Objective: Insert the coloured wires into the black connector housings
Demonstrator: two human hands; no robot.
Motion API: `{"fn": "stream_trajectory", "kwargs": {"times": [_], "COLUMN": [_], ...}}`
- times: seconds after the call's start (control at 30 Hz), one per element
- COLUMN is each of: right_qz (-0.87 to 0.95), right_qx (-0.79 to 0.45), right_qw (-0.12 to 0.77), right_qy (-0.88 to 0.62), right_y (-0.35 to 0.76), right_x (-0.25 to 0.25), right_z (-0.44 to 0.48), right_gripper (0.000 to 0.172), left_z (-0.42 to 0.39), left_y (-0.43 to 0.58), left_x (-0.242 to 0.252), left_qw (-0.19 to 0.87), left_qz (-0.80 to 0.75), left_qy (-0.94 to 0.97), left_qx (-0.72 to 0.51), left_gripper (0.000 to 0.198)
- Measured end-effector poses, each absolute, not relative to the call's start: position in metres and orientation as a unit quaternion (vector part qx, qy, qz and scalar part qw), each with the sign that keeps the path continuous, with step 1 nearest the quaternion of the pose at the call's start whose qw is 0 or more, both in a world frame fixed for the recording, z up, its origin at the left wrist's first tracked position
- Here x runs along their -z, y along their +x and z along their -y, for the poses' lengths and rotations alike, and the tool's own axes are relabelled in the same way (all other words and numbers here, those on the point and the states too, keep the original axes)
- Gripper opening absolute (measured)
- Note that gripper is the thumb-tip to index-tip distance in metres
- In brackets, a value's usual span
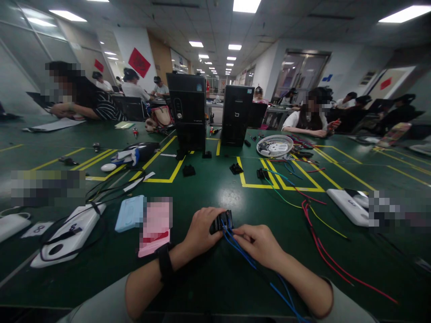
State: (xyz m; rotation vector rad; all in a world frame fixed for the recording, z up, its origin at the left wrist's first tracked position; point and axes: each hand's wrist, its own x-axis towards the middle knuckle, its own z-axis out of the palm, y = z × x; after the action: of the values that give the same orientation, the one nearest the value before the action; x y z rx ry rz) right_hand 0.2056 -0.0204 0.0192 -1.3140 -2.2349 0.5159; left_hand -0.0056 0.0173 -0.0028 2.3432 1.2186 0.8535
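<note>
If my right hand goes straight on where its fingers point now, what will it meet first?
Apart from the blue wires it holds, your right hand would probably first meet the black block in your left hand; depth is unclear.

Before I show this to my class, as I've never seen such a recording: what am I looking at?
There is no machine here. This one picture comes from a camera worn on a person's head, looking forward and down, so the two bare hands in front are the wearer's own. The left hand holds a small black block; the right hand pinches blue wires beside it. On the green table lie red wires and a white basket, and two black computer cases stand farther back. Other people sit around the room.
</note>
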Motion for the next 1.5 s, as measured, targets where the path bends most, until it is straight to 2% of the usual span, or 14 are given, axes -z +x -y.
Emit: {"fn": "stream_trajectory", "kwargs": {"times": [0.13, 0.33, 0.57, 0.83, 1.1, 1.3, 1.5], "right_qz": [0.801, 0.788, 0.761, 0.798, 0.788, 0.809, 0.797], "right_qx": [-0.225, -0.169, -0.175, -0.187, -0.157, -0.146, -0.165], "right_qw": [0.276, 0.267, 0.328, 0.237, 0.301, 0.213, 0.282], "right_qy": [-0.481, -0.529, -0.531, -0.521, -0.513, -0.528, -0.508], "right_y": [0.202, 0.206, 0.205, 0.208, 0.206, 0.208, 0.207], "right_x": [-0.013, -0.022, -0.025, -0.027, -0.028, -0.030, -0.035], "right_z": [0.022, 0.020, 0.023, 0.020, 0.026, 0.023, 0.027], "right_gripper": [0.020, 0.017, 0.020, 0.014, 0.020, 0.014, 0.019], "left_z": [-0.019, -0.020, -0.017, -0.018, -0.017, -0.016, -0.016], "left_y": [-0.006, -0.006, -0.003, -0.003, 0.000, 0.000, 0.000], "left_x": [0.003, 0.005, 0.000, 0.003, -0.002, -0.002, -0.002], "left_qw": [0.185, 0.186, 0.177, 0.174, 0.167, 0.170, 0.168], "left_qz": [-0.426, -0.425, -0.427, -0.429, -0.438, -0.444, -0.439], "left_qy": [0.834, 0.831, 0.837, 0.835, 0.835, 0.832, 0.836], "left_qx": [-0.298, -0.306, -0.294, -0.296, -0.289, -0.284, -0.284], "left_gripper": [0.050, 0.047, 0.047, 0.048, 0.047, 0.048, 0.049]}}
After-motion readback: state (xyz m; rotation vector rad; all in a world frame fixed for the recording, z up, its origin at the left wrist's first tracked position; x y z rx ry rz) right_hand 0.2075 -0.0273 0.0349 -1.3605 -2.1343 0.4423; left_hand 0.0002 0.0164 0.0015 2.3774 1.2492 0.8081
